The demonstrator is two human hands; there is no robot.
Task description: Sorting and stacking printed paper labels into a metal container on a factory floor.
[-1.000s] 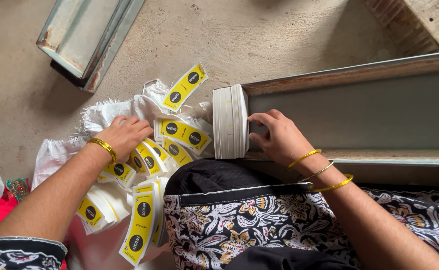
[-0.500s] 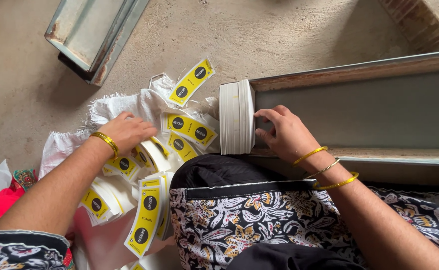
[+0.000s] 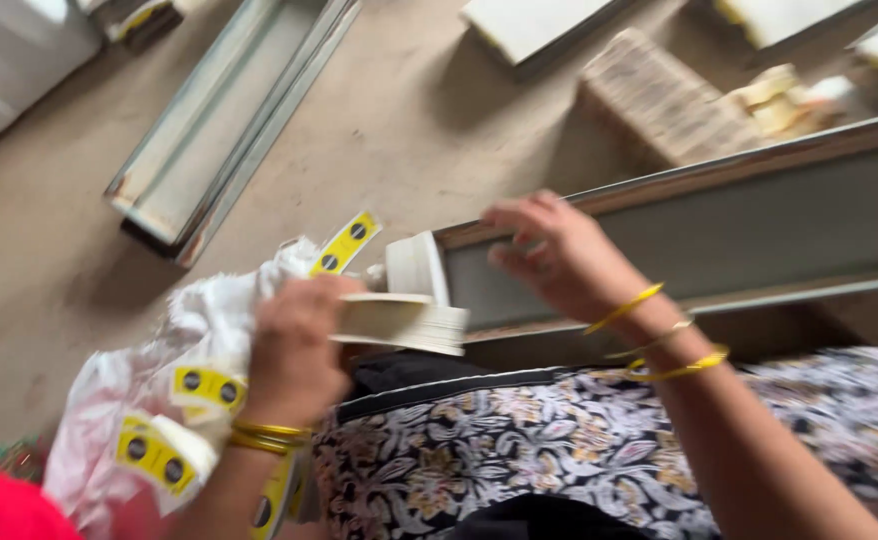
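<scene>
The left hand (image 3: 294, 355) grips a flat stack of white labels (image 3: 404, 322) at 9 o'clock of the lap, above the white bag (image 3: 209, 320). At 1 o'clock, the right hand (image 3: 559, 255) hovers with fingers loosely curled, holding nothing, at the end edge of the long metal channel (image 3: 719, 240). Bare floor (image 3: 439, 130) lies open toward 12.

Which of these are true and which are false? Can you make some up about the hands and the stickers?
1. The left hand holds a white stack. True.
2. The right hand holds a hammer. False: it is open at the metal channel's rim, with no tool in it.
3. Yellow sticker strips lie on a white bag. True.
4. Both wrists are bare. False: both wear yellow bangles.
</scene>
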